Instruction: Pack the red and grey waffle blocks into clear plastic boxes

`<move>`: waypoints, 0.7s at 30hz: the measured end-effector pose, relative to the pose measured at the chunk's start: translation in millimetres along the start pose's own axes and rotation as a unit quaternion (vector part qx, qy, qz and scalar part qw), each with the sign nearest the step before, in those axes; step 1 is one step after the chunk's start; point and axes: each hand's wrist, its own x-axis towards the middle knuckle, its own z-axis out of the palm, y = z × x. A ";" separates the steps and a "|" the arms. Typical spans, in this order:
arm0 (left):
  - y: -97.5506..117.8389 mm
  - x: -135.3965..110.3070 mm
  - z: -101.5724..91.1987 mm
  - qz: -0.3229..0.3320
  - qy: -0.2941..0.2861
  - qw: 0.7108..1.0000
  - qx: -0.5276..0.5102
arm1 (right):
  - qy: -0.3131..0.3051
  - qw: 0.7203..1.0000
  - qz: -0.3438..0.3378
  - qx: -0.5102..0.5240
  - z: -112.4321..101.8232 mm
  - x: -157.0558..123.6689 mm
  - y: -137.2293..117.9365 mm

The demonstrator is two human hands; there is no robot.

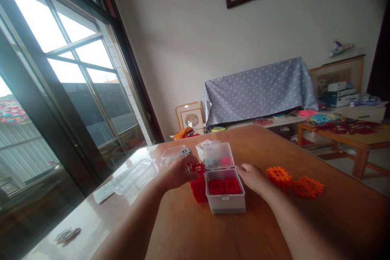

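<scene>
The left hand (179, 172) seems to pinch a red waffle-shaped plastic block (197, 167) above a red block stack (198, 190); the right hand (251, 178), well apart, lies just beside an open clear plastic box (224, 191) on the wooden desk (183, 227).

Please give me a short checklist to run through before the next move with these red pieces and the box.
1. Lid of the clear plastic box stands open: ok.
2. Left hand grips a red lattice piece: ok.
3. Right hand holds no piece: ok.
4. Red lattice pieces inside the box sit below its rim: ok.
5. Gap between the red stack and the box wall: cannot tell.
6. Orange lattice pieces lie apart from the box: ok.
</scene>
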 end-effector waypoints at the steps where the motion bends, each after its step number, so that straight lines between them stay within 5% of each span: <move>1: 7.5 3.1 1.1 0.007 0.000 1.000 0.006 | 0.000 1.000 0.001 0.001 -0.1 -0.3 -0.7; 9: 62.5 33.1 43.8 0.077 -0.079 0.989 0.097 | -0.002 1.000 0.003 -0.002 -1.7 -3.0 -4.1; 14: 62.2 43.0 70.0 0.122 -0.097 0.980 0.125 | -0.003 1.000 -0.009 0.023 -6.2 -5.5 -7.9; 21: 59.8 48.6 78.8 0.114 -0.140 0.977 0.116 | -0.009 0.998 -0.013 0.054 -7.6 -6.7 -10.4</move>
